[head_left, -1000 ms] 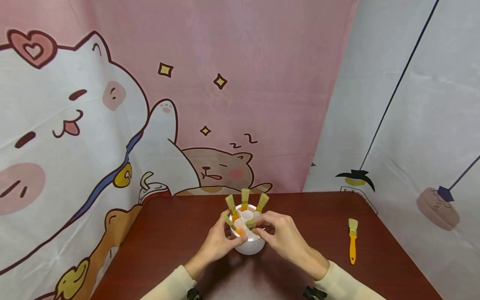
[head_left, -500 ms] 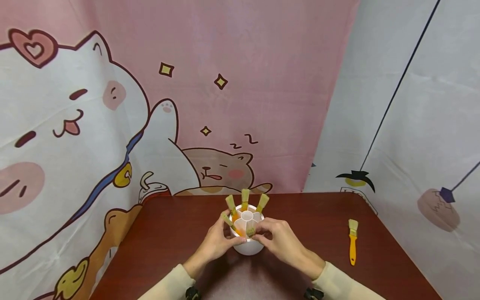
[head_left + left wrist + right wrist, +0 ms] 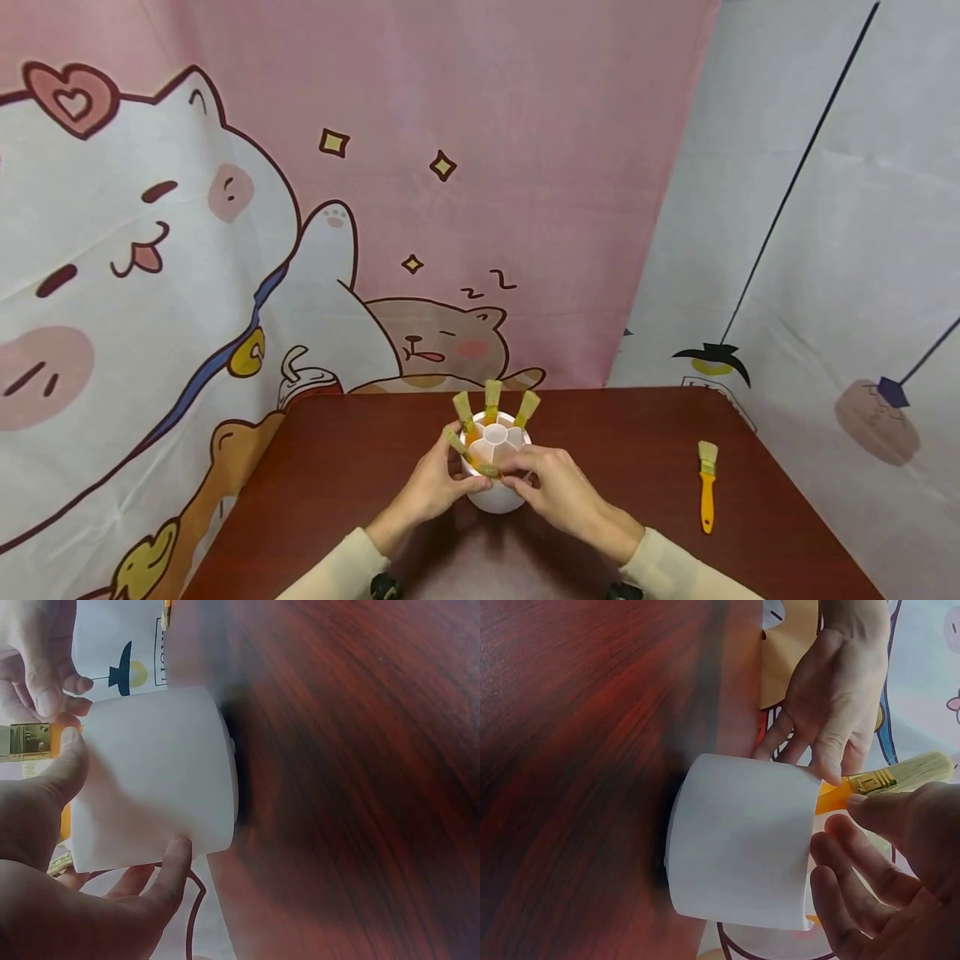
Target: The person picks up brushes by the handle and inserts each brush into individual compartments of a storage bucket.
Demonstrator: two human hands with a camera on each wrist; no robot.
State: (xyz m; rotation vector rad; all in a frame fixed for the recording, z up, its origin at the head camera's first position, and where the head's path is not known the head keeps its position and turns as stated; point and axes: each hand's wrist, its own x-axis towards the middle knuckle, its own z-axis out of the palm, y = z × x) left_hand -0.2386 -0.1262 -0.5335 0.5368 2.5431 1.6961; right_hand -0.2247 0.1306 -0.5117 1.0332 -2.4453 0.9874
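Reddish-brown table [image 3: 337, 467], cartoon cat backdrop [image 3: 150, 250]

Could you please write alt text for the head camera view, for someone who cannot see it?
Two hands, left hand and right hand, hold a white cup of yellow brushes on a dark wooden table. Another brush lies apart to the right.

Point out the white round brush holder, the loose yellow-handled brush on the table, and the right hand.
White round plastic brush holder [image 3: 739, 840], right wrist view, side wall.
Loose yellow-handled brush [image 3: 706, 497], head view, handle.
Right hand [image 3: 558, 487], head view, back of hand.
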